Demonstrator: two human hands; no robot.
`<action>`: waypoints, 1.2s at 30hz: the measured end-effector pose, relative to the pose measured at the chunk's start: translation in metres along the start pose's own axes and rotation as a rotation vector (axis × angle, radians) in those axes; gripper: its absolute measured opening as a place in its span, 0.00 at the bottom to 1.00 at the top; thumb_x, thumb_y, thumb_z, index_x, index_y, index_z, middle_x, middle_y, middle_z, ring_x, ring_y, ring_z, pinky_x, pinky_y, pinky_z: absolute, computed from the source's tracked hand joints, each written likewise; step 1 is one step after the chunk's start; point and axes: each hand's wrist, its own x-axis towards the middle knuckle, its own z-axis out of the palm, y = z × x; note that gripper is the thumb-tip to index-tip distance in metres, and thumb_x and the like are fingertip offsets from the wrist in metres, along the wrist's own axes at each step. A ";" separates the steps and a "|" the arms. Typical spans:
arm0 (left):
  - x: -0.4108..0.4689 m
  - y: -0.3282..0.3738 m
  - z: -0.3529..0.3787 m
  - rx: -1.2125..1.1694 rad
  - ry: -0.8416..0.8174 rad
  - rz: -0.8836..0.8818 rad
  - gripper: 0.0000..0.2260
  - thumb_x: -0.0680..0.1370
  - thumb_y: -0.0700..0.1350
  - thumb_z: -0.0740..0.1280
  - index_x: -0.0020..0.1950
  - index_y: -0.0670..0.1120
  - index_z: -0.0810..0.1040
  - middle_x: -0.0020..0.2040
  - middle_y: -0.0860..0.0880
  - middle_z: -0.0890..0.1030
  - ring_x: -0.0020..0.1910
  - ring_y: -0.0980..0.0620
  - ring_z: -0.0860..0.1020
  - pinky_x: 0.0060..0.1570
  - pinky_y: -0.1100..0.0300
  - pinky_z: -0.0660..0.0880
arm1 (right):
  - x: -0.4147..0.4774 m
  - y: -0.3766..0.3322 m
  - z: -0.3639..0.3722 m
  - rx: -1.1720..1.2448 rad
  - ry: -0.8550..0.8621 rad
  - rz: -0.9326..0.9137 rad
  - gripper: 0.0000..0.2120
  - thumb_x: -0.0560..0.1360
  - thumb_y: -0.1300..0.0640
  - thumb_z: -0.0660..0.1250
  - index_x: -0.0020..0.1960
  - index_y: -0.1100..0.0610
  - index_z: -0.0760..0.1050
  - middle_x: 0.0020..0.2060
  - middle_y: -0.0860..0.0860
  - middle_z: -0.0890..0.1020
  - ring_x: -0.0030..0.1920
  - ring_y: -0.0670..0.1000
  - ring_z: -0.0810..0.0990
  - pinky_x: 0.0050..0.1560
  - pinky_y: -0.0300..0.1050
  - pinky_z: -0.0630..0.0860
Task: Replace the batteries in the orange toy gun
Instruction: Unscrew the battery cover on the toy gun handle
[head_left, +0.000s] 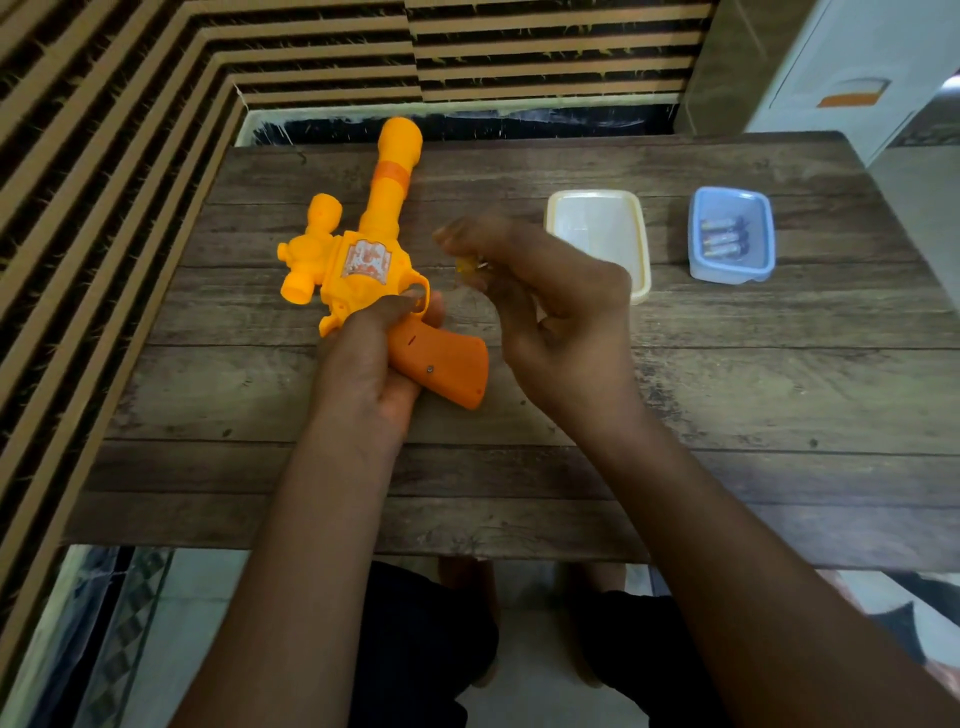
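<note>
Left hand (371, 358) clasps orange toy gun's (363, 260) handle; right hand (545, 312) pinches small yellow object (464, 266).

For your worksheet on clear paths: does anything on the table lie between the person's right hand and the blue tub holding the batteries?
Yes. The empty cream plastic tub sits on the wooden table between the right hand and the blue plastic tub of batteries. It is low, so reaching over it looks possible.

Both forearms bare to the elbow, no sleeves in frame. Left hand (371, 358) and right hand (561, 317) bare: no gloves, rings, watch or bands seen. Right-hand fingers blurred. Dark shorts (426, 639) on both legs; lower legs bare beneath table edge.
</note>
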 end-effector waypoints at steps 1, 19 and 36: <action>-0.001 0.002 0.000 -0.013 0.008 0.006 0.21 0.76 0.34 0.71 0.69 0.42 0.79 0.55 0.42 0.85 0.48 0.47 0.85 0.45 0.50 0.84 | 0.000 0.007 0.002 -0.040 -0.031 -0.031 0.19 0.73 0.80 0.65 0.59 0.67 0.83 0.56 0.57 0.86 0.59 0.54 0.86 0.57 0.53 0.83; -0.011 0.012 -0.008 -0.052 0.078 0.019 0.09 0.79 0.39 0.68 0.59 0.46 0.81 0.43 0.44 0.86 0.36 0.50 0.84 0.47 0.54 0.80 | 0.002 0.049 0.036 -0.451 -0.551 -0.102 0.23 0.78 0.52 0.56 0.54 0.64 0.85 0.53 0.62 0.84 0.58 0.64 0.81 0.55 0.58 0.81; -0.015 0.014 -0.018 -0.198 0.004 0.080 0.18 0.80 0.37 0.63 0.70 0.40 0.75 0.69 0.35 0.79 0.67 0.33 0.79 0.52 0.45 0.83 | -0.003 0.023 0.026 -0.289 -0.169 0.167 0.18 0.72 0.61 0.61 0.53 0.65 0.86 0.49 0.60 0.88 0.50 0.60 0.87 0.53 0.49 0.82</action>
